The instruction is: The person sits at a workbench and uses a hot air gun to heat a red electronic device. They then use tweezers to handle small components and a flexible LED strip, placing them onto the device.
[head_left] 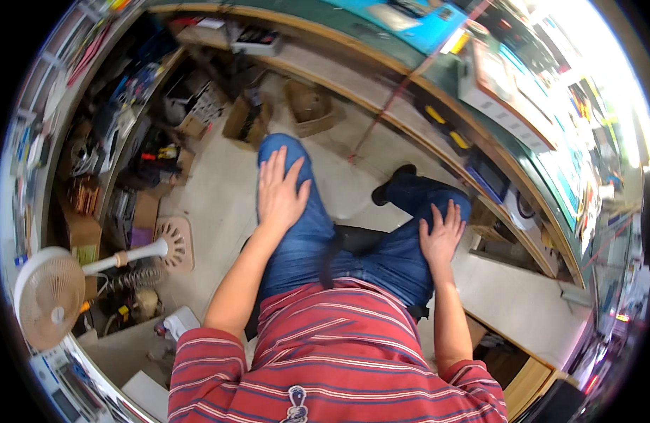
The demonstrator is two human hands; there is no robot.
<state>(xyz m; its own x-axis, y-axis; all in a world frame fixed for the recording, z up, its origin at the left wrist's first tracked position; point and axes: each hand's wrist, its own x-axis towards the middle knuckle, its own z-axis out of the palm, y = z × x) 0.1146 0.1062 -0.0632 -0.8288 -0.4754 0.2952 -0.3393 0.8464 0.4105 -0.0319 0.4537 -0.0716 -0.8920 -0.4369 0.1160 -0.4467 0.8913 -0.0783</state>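
My left hand (280, 192) lies flat on the left leg of my blue jeans (297, 247), near the knee, its fingers spread. On the other thigh, close to the right knee, rests my right hand (443, 236), also with fingers apart. Neither hand holds anything. I am seated, and a dark piece of the seat (359, 240) shows between my legs. A black shoe (393, 185) is visible beyond my right knee; the left foot is hidden.
A workbench (381, 60) with a shelf below curves along the front and right. Cluttered shelves (120, 141) stand at the left. A pedestal fan (51, 299) is at the lower left. Two cardboard boxes, including an open one (309, 107), sit on the floor ahead.
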